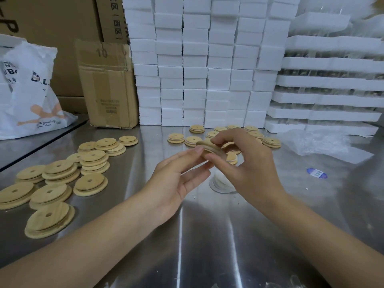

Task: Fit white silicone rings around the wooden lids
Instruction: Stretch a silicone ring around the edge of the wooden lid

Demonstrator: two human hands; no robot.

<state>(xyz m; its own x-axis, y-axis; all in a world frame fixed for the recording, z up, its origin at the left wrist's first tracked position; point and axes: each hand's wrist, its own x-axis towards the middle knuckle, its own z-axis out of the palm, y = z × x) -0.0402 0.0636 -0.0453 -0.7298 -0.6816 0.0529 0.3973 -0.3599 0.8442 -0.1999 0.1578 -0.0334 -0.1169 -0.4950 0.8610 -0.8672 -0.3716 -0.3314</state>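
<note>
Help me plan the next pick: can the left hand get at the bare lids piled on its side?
Probably yes, once freed. The left hand and right hand both hold one lid. The bare lids lie on the open steel table to its left, with nothing between.

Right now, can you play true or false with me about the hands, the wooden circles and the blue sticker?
1. The left hand and the right hand both hold one round wooden lid. True.
2. That lid lies flat on the shiny metal table. False: it is held up above the table, tilted.
3. A pile of bare wooden lids with centre holes lies on the person's left. True.
4. The blue oval sticker is stuck on the held lid. False: it lies on the table, off to the right.
</note>
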